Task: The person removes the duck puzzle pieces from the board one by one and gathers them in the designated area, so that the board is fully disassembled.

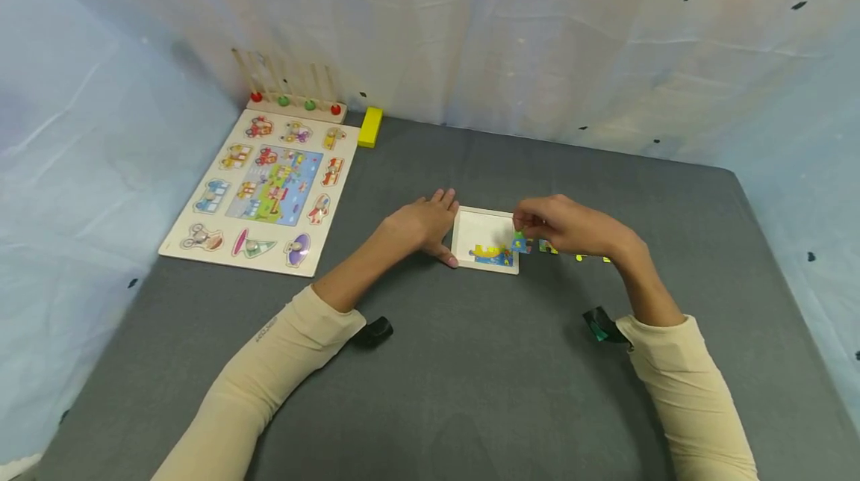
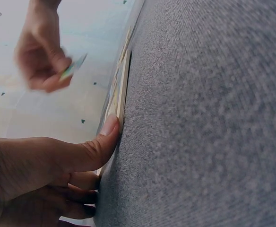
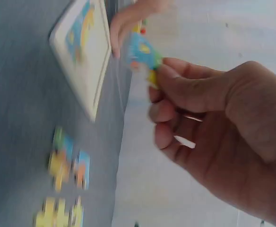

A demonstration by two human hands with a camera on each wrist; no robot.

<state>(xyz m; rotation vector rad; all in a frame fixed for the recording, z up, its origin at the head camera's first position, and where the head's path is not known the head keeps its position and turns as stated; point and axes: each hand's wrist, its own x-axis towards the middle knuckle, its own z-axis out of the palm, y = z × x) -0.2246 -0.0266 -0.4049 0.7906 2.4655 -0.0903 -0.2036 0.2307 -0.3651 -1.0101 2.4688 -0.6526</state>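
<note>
A small wooden puzzle tray [image 1: 485, 227] lies on the dark table, with joined blue and yellow pieces [image 1: 496, 255] along its near side. My left hand [image 1: 430, 223] rests against the tray's left edge, fingers stretched forward. Its thumb [image 2: 98, 149] touches the frame in the left wrist view. Just above the tray's right edge, my right hand [image 1: 561, 225] pinches a jigsaw piece [image 3: 145, 54] in blue, green and yellow between thumb and fingers. More loose jigsaw pieces [image 3: 60, 215] lie to the right of the tray, partly hidden under the right hand in the head view.
A large peg puzzle board [image 1: 181, 248] with picture pieces lies at the back left. Behind it stands a wooden rack of upright rods [image 1: 295, 104] with red and green beads. A yellow block [image 1: 370, 128] sits beside them. Pale cloth [image 1: 510, 40] hangs along the table's back.
</note>
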